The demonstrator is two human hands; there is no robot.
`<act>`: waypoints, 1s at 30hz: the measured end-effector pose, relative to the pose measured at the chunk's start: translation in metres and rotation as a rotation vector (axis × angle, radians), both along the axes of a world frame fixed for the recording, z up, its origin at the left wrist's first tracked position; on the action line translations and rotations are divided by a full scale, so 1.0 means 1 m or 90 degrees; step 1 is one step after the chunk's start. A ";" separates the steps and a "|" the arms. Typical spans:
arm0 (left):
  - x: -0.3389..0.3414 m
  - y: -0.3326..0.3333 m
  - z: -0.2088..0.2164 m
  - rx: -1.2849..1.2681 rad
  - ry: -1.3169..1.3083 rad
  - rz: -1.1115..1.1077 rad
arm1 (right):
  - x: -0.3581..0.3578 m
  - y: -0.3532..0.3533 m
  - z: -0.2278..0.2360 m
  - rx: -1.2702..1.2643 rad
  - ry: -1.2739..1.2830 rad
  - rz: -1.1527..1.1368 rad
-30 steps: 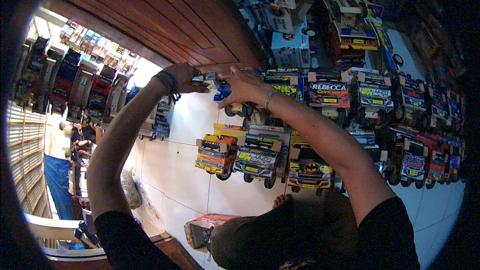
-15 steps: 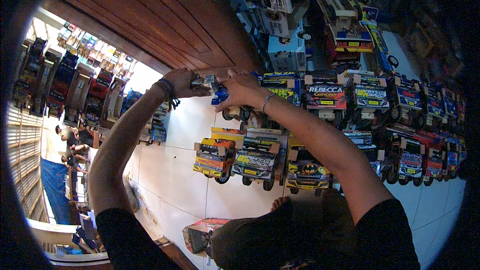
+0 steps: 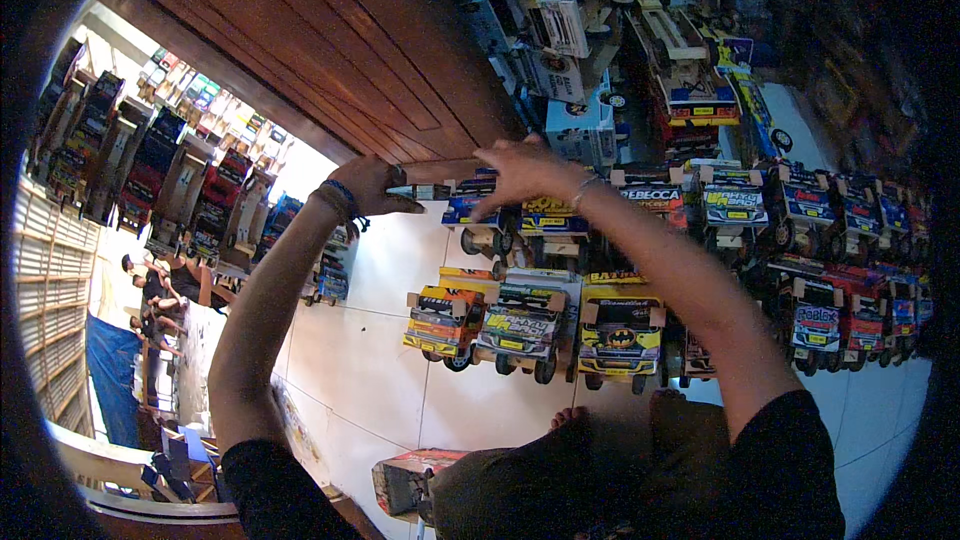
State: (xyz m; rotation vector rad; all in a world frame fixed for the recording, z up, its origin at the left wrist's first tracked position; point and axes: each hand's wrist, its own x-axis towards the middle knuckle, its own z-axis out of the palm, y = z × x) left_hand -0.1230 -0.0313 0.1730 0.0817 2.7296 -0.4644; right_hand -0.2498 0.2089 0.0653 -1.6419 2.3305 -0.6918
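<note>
Truck (image 3: pixel 466 208), blue toy, sits between separated hands: left hand (image 3: pixel 366 186) just left of it, grip unclear; right hand (image 3: pixel 528 174) over its right side, fingers spread, contact unclear. Orange truck (image 3: pixel 438 323) on its near side.

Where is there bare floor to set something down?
Bare floor shows between the orange truck and the red box, and right of the right sleeve. It's crowded by the right hand, where toy trucks stand in rows.
</note>
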 end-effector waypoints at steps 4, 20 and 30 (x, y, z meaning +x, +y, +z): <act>0.001 0.027 0.013 0.048 0.025 0.005 | -0.006 0.051 0.001 0.172 0.052 0.017; -0.036 0.093 -0.025 0.156 -0.045 -0.104 | 0.006 0.081 -0.033 -0.015 0.062 0.008; -0.039 0.096 -0.022 0.130 -0.044 -0.114 | 0.003 0.077 -0.030 0.029 0.070 0.021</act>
